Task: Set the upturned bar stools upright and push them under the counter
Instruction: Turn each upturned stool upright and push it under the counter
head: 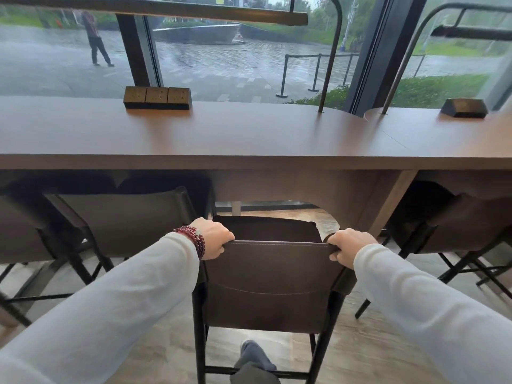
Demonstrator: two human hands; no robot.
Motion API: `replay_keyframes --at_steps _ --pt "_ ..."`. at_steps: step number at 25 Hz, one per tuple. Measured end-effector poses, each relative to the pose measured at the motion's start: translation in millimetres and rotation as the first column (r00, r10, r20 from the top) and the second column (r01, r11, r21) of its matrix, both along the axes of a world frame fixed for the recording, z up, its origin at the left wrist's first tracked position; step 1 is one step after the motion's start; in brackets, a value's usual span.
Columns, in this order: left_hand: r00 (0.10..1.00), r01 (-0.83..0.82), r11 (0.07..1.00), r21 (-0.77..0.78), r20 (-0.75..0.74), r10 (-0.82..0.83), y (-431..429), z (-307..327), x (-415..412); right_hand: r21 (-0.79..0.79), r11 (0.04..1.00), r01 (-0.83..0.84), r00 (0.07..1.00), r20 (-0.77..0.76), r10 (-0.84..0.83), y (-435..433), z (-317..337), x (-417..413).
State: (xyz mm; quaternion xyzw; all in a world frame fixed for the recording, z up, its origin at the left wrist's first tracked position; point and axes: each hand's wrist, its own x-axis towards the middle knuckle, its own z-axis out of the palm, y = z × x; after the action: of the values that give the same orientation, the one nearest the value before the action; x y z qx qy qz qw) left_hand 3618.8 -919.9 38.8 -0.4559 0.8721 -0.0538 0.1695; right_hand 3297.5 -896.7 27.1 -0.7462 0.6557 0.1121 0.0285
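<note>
Hands, left [214,239] and right [349,246], grip upright stool's [273,284] backrest corners.

Left hand [214,239] and right hand [349,246] gripping upright stool's [273,284] backrest top corners, stool facing worktop [249,134].

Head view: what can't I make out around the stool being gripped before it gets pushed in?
- Stool feet: cut off by the bottom edge, sleeves cover the sides.
- Its seat: hidden behind the backrest.
- Fingertips of left hand and right hand: curled over the backrest.
- Space under the counter: shadowed on the left.
</note>
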Motion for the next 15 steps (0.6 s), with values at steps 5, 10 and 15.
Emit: replay_keyframes --at_steps 5,10,15 --pt "0.998 0.048 0.999 -0.014 0.031 -0.047 -4 -17 -1 0.036 0.999 0.036 0.999 -0.036 -0.035 2 -13 0" --pt "1.000 -0.014 0.998 -0.060 -0.021 0.013 -26 -40 -4 -0.086 0.994 0.067 0.995 -0.067 -0.073 -7 -28 3" --pt "0.992 -0.105 0.992 -0.074 -0.071 0.100 -46 -65 -15 -0.115 0.974 0.194 0.978 -0.057 -0.202 -29 -51 11"
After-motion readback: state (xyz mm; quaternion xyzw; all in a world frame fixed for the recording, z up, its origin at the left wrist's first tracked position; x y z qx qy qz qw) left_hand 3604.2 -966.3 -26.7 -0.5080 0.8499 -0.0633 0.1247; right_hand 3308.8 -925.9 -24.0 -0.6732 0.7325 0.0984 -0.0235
